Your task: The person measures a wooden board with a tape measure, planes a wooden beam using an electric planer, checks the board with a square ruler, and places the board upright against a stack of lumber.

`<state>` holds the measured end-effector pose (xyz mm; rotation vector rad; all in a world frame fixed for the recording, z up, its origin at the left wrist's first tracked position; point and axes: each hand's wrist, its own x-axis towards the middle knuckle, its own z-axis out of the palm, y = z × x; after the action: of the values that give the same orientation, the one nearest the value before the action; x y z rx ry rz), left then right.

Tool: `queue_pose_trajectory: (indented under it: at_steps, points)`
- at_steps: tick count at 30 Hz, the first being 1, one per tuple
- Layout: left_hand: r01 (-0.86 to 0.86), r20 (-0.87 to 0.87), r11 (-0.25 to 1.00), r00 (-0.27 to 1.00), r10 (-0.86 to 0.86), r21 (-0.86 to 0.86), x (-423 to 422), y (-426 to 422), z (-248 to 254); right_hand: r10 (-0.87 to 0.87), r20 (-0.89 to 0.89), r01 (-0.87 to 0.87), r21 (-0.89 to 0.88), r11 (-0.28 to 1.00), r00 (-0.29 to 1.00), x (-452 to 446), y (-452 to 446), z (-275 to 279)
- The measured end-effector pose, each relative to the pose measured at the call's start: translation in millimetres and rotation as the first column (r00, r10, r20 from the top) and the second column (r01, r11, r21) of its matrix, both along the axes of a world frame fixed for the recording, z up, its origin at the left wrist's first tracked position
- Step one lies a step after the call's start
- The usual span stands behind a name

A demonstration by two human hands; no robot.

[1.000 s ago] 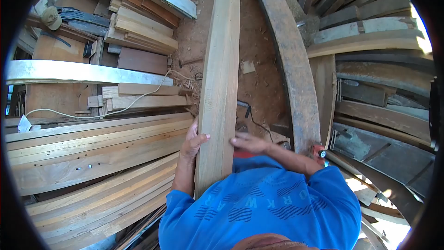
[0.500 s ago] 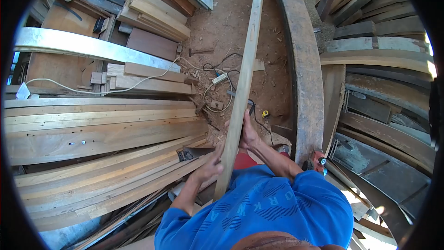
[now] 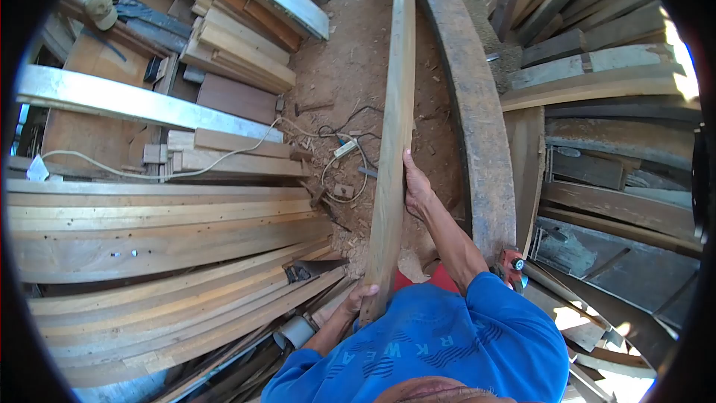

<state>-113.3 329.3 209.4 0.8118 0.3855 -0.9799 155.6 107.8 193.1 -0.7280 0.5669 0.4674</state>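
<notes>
A long wooden board [image 3: 395, 119] runs from my body away toward the top of the view, held up over the dirt floor. Near its lower end, my left hand [image 3: 356, 300] grips the left edge, with the thumb on top and the fingers hidden below. Farther up, my right hand [image 3: 418, 188] holds the right edge, its thumb pointing along the board and its other fingers partly hidden underneath. The board's near end touches or lies close to my blue shirt.
A thick curved beam [image 3: 481, 119] stands to the right, with a red tool [image 3: 512, 265] at its near end. Stacked planks [image 3: 149, 246] fill the left. A power strip [image 3: 345, 149], cables and a hammer [image 3: 313, 107] lie on the floor.
The board has turned from its narrow edge to show a wider face, and its far end has shifted left. My left hand has moved down the board; my right hand has moved up and right.
</notes>
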Motion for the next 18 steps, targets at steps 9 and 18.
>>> queue_pose_trajectory:
  at_steps: [9,18]
  points:
    - [-0.141,-0.002,0.711,0.981,0.192,-0.689,79,-121,63,0.134,0.256,-0.025,-0.388,0.921,0.957,42,-98,71]
    - [0.137,0.328,0.593,0.917,0.227,-0.793,137,-153,261,-0.136,0.644,0.205,-0.033,0.978,0.753,-49,-108,291]
